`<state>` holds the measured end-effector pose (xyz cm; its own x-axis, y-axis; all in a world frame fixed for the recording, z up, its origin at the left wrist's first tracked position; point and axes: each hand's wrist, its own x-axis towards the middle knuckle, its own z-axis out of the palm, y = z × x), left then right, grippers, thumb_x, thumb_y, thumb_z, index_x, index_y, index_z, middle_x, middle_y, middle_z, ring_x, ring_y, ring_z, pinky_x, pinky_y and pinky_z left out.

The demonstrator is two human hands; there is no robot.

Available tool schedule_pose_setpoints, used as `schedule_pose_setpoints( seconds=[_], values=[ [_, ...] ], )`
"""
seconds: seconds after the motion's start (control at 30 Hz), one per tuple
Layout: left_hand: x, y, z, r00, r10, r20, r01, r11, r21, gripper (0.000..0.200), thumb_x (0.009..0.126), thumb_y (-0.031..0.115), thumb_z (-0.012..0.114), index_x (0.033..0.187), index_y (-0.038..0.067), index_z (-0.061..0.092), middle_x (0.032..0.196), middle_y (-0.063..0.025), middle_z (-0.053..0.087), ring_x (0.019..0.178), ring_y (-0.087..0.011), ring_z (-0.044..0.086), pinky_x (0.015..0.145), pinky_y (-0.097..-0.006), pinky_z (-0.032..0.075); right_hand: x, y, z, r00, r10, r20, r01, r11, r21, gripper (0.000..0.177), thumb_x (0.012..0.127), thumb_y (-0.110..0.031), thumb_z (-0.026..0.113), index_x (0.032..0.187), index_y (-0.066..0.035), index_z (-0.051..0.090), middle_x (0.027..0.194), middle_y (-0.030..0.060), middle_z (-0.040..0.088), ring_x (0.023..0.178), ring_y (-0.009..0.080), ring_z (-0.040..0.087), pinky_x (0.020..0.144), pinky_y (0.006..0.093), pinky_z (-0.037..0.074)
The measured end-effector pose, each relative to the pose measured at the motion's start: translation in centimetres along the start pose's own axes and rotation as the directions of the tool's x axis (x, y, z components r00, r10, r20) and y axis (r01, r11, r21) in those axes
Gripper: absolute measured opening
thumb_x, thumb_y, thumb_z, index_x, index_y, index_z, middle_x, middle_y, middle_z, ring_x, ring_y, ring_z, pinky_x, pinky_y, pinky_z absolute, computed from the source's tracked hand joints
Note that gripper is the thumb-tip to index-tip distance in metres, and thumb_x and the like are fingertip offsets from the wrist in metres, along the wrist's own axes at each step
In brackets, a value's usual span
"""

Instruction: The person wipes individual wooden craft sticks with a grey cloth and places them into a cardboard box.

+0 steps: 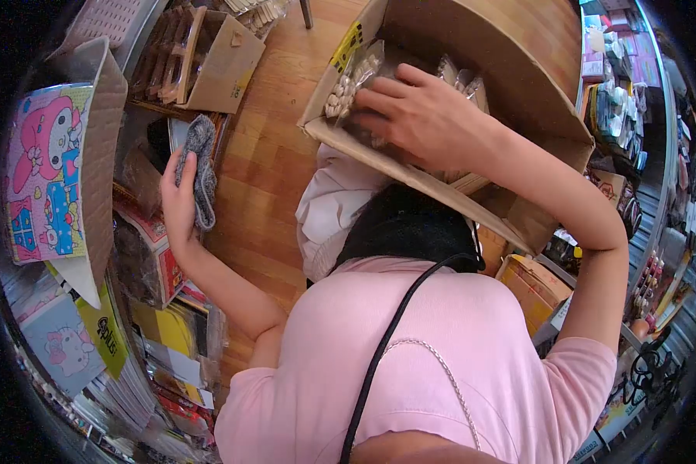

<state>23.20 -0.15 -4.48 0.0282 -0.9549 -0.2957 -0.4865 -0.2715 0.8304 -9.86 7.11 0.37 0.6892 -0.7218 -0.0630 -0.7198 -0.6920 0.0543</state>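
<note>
A folded grey cloth (203,158) is gripped between the thumb and fingers of my left hand (179,197), at the edge of the shelf on the left. My right hand (421,116) reaches palm down into an open cardboard box (510,62) in front of me. Its fingers are bent and somewhat apart, partly blurred, right at a clear plastic pack (356,81) of sticks with rounded pale ends. The thumb is hidden below the palm. More plastic packs (460,77) stand behind the hand inside the box.
On the left shelf stand a smaller cardboard box (228,66) with packed goods and a cartoon-printed box (50,174). Notebooks (66,340) are below. Hanging packaged goods (615,108) line the right side. Wooden floor (267,155) runs between.
</note>
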Motion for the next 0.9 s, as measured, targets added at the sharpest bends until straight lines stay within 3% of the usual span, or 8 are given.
schedule_pose_setpoints(
  seconds=[0.17, 0.27, 0.33, 0.4, 0.5, 0.73, 0.83, 0.9],
  values=[
    [-0.1, -0.1, 0.0, 1.000, 0.002, -0.016, -0.002, 1.000, 0.018, 0.053, 0.086, 0.031, 0.058, 0.123, -0.004, 0.046, 0.121, -0.0135, 0.050, 0.109, -0.0195, 0.047, 0.095, -0.0295, 0.032, -1.0, 0.7, -1.5, 0.998, 0.034, 0.055, -0.030, 0.998, -0.061, 0.031, 0.070, -0.024, 0.060, 0.099, -0.012, 0.061, 0.115, 0.0005, 0.052, 0.111, 0.0148, 0.044, 0.089, 0.0312, 0.034],
    [-0.1, 0.0, 0.0, 1.000, -0.008, 0.002, 0.008, 1.000, -0.009, 0.051, 0.086, 0.030, 0.058, 0.123, -0.004, 0.046, 0.119, -0.0128, 0.051, 0.106, -0.0186, 0.048, 0.093, -0.0283, 0.034, -2.6, 1.9, -2.2, 0.998, 0.017, -0.057, -0.014, 0.998, 0.056, 0.039, 0.060, -0.021, 0.071, 0.095, -0.010, 0.059, 0.108, 0.0029, 0.053, 0.108, 0.0186, 0.045, 0.092, 0.0354, 0.034],
    [0.0, -0.3, 0.0, 1.000, -0.021, 0.017, 0.021, 1.000, -0.016, 0.050, 0.086, 0.029, 0.058, 0.123, -0.004, 0.046, 0.117, -0.0125, 0.052, 0.105, -0.0179, 0.049, 0.092, -0.0276, 0.035, -4.1, 2.4, -2.9, 0.966, 0.152, 0.211, -0.187, 0.970, 0.156, 0.054, 0.057, -0.022, 0.073, 0.107, -0.011, 0.055, 0.104, 0.0043, 0.060, 0.105, 0.0214, 0.051, 0.091, 0.0379, 0.037],
    [0.1, -0.5, 0.2, 1.000, 0.005, -0.024, -0.005, 1.000, -0.001, 0.049, 0.087, 0.027, 0.057, 0.122, -0.005, 0.046, 0.115, -0.0120, 0.053, 0.103, -0.0169, 0.050, 0.090, -0.0266, 0.037, -6.1, 2.7, -3.3, 0.957, 0.183, 0.224, -0.227, 0.956, 0.188, 0.059, 0.058, -0.022, 0.075, 0.111, -0.011, 0.051, 0.098, 0.0052, 0.061, 0.100, 0.0241, 0.055, 0.087, 0.0385, 0.039],
    [0.6, -1.1, 0.2, 1.000, 0.027, -0.010, -0.027, 1.000, -0.006, 0.051, 0.086, 0.030, 0.058, 0.122, -0.005, 0.047, 0.116, -0.0128, 0.053, 0.104, -0.0175, 0.049, 0.091, -0.0272, 0.035, -8.0, 2.8, -5.1, 0.803, 0.358, 0.477, -0.510, 0.826, 0.239, 0.059, 0.058, -0.020, 0.077, 0.110, -0.013, 0.050, 0.102, 0.0052, 0.060, 0.102, 0.0264, 0.054, 0.081, 0.0413, 0.040],
    [0.5, 0.0, 1.2, 1.000, 0.029, -0.003, -0.029, 0.999, 0.025, 0.051, 0.086, 0.031, 0.057, 0.121, -0.005, 0.048, 0.117, -0.0135, 0.052, 0.105, -0.0182, 0.049, 0.092, -0.0278, 0.034, -12.5, 2.2, -4.0, 0.763, 0.426, 0.486, -0.571, 0.796, 0.199, 0.061, 0.058, -0.015, 0.076, 0.113, -0.012, 0.049, 0.106, 0.0069, 0.057, 0.104, 0.0268, 0.053, 0.085, 0.0410, 0.038],
    [0.6, 0.0, 1.3, 0.999, 0.040, 0.008, -0.040, 0.998, 0.040, 0.050, 0.087, 0.029, 0.057, 0.121, -0.005, 0.047, 0.116, -0.0131, 0.053, 0.102, -0.0178, 0.051, 0.091, -0.0276, 0.036, -13.0, 2.4, -4.2, 0.790, 0.398, 0.467, -0.532, 0.823, 0.199, 0.057, 0.057, -0.012, 0.074, 0.108, -0.010, 0.049, 0.100, 0.0075, 0.058, 0.101, 0.0276, 0.053, 0.087, 0.0407, 0.037],
    [1.0, -0.5, 1.1, 0.997, 0.067, 0.036, -0.068, 0.997, 0.033, 0.049, 0.087, 0.029, 0.056, 0.121, -0.006, 0.047, 0.115, -0.0129, 0.054, 0.101, -0.0177, 0.051, 0.090, -0.0272, 0.036, -12.5, 2.6, -5.5, 0.838, 0.367, 0.403, -0.504, 0.803, 0.318, 0.052, 0.056, -0.010, 0.074, 0.102, -0.009, 0.049, 0.096, 0.0084, 0.058, 0.098, 0.0285, 0.054, 0.087, 0.0405, 0.036]
  ],
)
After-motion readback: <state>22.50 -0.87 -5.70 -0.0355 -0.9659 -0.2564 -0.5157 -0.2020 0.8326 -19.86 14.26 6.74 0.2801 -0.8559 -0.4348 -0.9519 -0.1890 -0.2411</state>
